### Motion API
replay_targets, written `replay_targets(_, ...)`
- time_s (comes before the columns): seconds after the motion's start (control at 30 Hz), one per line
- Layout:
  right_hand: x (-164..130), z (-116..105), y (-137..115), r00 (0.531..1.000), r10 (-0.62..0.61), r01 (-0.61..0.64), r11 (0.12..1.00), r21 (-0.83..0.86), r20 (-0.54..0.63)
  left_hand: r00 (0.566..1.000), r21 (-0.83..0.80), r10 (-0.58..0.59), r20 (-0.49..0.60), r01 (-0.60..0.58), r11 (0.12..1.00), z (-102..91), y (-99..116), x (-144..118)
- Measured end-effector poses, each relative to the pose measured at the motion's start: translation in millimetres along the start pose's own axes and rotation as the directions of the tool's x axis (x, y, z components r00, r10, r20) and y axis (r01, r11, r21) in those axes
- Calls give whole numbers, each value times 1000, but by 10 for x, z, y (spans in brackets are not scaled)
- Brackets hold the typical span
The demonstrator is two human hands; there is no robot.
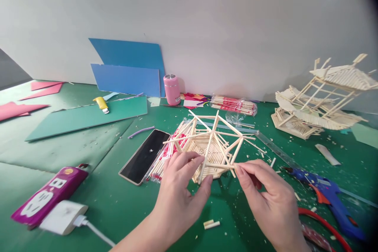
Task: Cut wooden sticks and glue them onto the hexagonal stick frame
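A small model [212,134] of pale wooden sticks stands on the green table, with a flat slatted base and an open frame of crossing sticks above it. My left hand [183,189] curls around its near left side, fingertips and thumb at a sloping stick. At the near right corner, my right hand [265,197] pinches the end of a short crosswise stick [220,166] between thumb and fingers. This stick lies across the front of the frame. My fingers partly hide the base.
Bundled sticks [180,138] and a phone [144,157] lie left of the model. At right are a blue glue gun [327,189], a clear ruler [274,147] and a larger stick pavilion [325,98]. A pink bottle [172,90] and a yellow cutter [101,104] stand farther back.
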State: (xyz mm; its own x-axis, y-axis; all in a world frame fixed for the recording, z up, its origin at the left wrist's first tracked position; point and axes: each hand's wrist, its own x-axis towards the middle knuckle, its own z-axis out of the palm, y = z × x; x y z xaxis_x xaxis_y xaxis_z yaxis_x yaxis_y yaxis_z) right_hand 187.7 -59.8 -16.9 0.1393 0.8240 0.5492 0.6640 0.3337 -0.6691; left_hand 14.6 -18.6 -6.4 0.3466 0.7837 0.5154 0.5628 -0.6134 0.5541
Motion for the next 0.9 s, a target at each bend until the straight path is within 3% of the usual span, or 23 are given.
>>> replay_targets(0.4, -9, -16, 1, 998, -58, 58, 997, -49, 11, 997, 129, 82, -11, -80, 988, -33, 27, 51)
replay_targets(0.53, -14, -10, -2, 999, -34, 35, 998, -45, 23, 994, 101, 92, 53, -97, 990, -48, 13, 86)
replay_targets(0.9, 0, -18, -32, 998, 26, -25, 999, -33, 50, 996, 10, 61, 62, -61, 998, -47, 17, 140)
